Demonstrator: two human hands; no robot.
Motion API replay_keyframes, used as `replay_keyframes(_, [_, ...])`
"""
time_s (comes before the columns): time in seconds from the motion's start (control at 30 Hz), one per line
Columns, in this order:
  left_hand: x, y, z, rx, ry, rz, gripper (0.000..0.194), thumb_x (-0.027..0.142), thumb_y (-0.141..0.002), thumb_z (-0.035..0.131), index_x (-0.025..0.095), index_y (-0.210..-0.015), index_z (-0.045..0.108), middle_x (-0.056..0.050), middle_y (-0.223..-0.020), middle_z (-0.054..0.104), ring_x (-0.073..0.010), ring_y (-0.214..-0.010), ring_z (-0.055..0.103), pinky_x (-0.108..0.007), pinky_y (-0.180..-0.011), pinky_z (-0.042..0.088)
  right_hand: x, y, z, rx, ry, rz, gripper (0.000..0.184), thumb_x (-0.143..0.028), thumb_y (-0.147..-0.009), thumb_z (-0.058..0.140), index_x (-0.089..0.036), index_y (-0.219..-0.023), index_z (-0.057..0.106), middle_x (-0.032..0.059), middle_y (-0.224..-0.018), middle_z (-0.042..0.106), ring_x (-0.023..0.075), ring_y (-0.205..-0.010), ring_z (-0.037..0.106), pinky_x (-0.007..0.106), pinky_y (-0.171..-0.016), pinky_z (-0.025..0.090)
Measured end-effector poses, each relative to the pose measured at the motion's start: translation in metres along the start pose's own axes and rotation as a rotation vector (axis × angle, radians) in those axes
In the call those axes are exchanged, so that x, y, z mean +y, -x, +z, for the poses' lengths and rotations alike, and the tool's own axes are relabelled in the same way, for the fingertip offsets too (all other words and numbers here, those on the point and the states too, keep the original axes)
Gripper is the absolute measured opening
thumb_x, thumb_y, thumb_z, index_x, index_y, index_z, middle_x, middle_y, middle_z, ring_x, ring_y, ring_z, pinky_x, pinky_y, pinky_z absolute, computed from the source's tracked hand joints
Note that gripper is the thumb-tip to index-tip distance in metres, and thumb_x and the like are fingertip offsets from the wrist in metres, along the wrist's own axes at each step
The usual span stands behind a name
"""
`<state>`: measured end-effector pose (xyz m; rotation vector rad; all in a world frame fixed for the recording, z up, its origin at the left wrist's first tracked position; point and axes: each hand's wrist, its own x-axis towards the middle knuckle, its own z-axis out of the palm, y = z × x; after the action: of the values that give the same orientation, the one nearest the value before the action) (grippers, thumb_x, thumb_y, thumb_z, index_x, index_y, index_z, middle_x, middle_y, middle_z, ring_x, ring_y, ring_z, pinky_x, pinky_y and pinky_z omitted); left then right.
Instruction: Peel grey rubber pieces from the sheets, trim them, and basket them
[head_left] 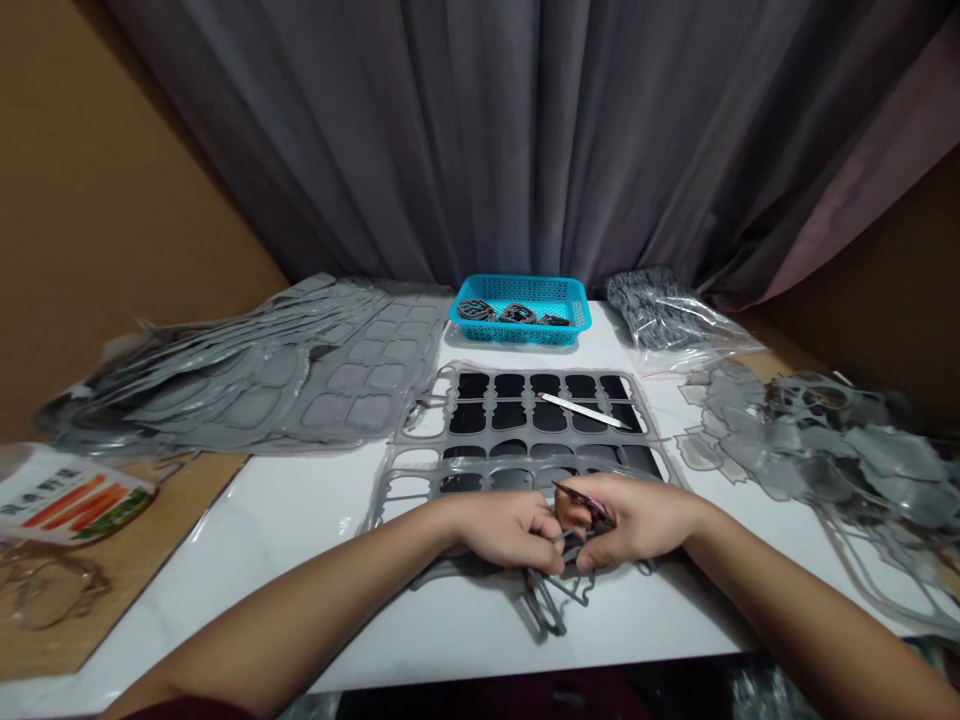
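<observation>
Pinched between the thumb and fingers of my left hand (517, 532) are thin dark grey frame-like pieces (545, 605), hanging below the fingertips over the white table's front part. My right hand (634, 515) is closed around a slim, dark red tool (581, 496) whose pointed end sticks out to the left; its exact kind is unclear. The right thumb and fingertips also meet the grey pieces, close to my left fingers. Under and behind both hands lies a grey moulded sheet (517, 437) with rows of rounded openings, many showing black. A white pencil-like stick (585, 411) rests across it.
A blue basket (521, 335) with dark loops stands at the back. Stacked grey sheets (300, 375) spread at left, beside a printed packet (71, 495) and glasses (52, 590). On the right are a clear bag (667, 310) and a heap of grey scraps (847, 440).
</observation>
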<state>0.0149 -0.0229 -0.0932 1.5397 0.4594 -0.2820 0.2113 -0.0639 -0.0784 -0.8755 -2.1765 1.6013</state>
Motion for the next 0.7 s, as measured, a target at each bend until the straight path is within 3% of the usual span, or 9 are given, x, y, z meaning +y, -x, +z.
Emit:
replay_keyframes(0.2, [0.000,0.002,-0.004,0.029,0.054,-0.031,0.018,0.026,-0.066,0.063,0.015,-0.055,0.055,0.006,-0.041,0.044,-0.0056,-0.035,0.037,-0.016,-0.034,0.028,0.002,-0.002,-0.001,0.069,-0.026,-0.042,0.042,-0.028,-0.066,0.073,-0.021,-0.070,0.032,-0.0052,-0.072,0.041,0.0094,-0.066,0.035,0.022,-0.059,0.031])
replay_keyframes(0.3, [0.004,0.005,-0.008,0.083,0.118,-0.022,0.026,0.035,-0.066,0.063,0.014,-0.053,0.054,0.005,-0.040,0.046,-0.0065,-0.034,0.037,-0.018,-0.032,0.025,0.005,-0.002,-0.002,0.115,-0.111,-0.074,0.044,-0.031,-0.066,0.074,-0.020,-0.070,0.032,-0.0039,-0.075,0.042,0.0104,-0.070,0.037,0.023,-0.062,0.033])
replay_keyframes(0.4, [0.008,0.006,-0.011,0.172,0.190,0.019,0.037,0.046,-0.065,0.063,0.014,-0.051,0.051,0.005,-0.039,0.043,-0.0059,-0.034,0.034,-0.018,-0.033,0.023,0.008,-0.001,-0.001,0.140,-0.181,-0.086,0.037,-0.036,-0.075,0.067,-0.020,-0.073,0.034,-0.0038,-0.074,0.038,0.0100,-0.068,0.035,0.023,-0.061,0.032])
replay_keyframes(0.57, [0.010,0.007,-0.013,0.286,0.272,0.075,0.051,0.063,-0.066,0.057,0.014,-0.054,0.047,0.006,-0.043,0.040,-0.0047,-0.036,0.032,-0.018,-0.035,0.028,0.005,-0.001,0.002,0.172,-0.251,-0.106,0.034,-0.047,-0.084,0.055,-0.020,-0.077,0.035,-0.0043,-0.073,0.032,0.0090,-0.065,0.031,0.023,-0.058,0.029])
replay_keyframes(0.7, [0.012,0.009,-0.013,0.299,0.259,0.084,0.053,0.065,-0.064,0.062,0.014,-0.057,0.047,0.007,-0.047,0.039,-0.0047,-0.037,0.034,-0.018,-0.036,0.032,0.001,-0.002,0.007,0.196,-0.361,-0.119,0.041,-0.055,-0.083,0.052,-0.021,-0.078,0.030,-0.0042,-0.072,0.039,0.0096,-0.066,0.044,0.023,-0.060,0.033])
